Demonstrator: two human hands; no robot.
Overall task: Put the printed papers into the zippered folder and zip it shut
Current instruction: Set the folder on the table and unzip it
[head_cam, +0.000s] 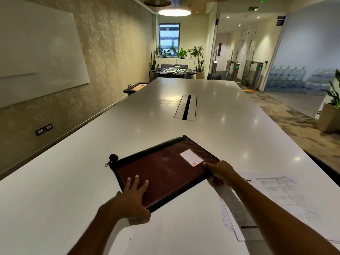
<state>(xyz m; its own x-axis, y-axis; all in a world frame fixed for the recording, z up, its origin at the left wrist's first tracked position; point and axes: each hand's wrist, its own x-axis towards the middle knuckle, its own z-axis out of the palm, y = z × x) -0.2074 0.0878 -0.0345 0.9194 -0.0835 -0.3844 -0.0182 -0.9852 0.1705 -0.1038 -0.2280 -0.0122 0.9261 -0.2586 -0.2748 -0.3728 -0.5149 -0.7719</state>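
A dark red zippered folder [161, 172] with black edging and a white label lies flat and askew on the white table [184, 111]. My left hand [131, 199] grips its near edge, fingers spread on top and thumb under. At the folder's right corner, my right hand [218, 173] pinches the edge. A black zipper pull [112, 159] with a metal clip sticks out at the far left corner. The printed papers [276, 201] lie fanned on the table to the right, partly hidden under my right forearm.
A grey cable hatch [186, 107] is set into the table's middle. A dark chair back [323, 166] rises at the table's right edge. A whiteboard hangs on the left wall, and a foosball table and plants stand at the far end.
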